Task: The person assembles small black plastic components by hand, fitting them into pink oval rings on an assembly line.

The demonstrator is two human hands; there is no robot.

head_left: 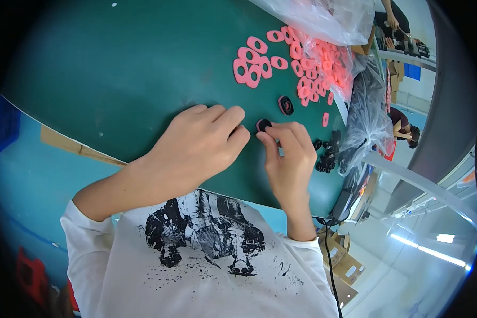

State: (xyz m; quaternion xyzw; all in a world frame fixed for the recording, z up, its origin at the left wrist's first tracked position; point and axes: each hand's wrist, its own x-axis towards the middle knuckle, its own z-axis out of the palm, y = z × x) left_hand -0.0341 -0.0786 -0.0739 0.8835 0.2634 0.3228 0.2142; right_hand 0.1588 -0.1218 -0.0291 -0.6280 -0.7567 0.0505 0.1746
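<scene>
Above the green table (143, 69) my right hand (291, 159) pinches a small black oval part with a pink ring (262, 125) between thumb and fingertips. Close on its left, my left hand (199, 140) is closed, fingers curled inward. A bit of something dark shows at those fingertips, but I cannot make out what it is. Just beyond the right hand lies another black oval part with a pink edge (285, 105). Farther off, several loose pink oval rings (253, 66) lie in a cluster.
A heap of pink rings (323, 69) spills from a clear plastic bag (328, 18) at the far right. Several small black parts (328, 153) sit right of my right hand, beside another clear bag (368, 116). Other people (403, 127) are beyond the table. Cardboard boxes (347, 265) stand lower right.
</scene>
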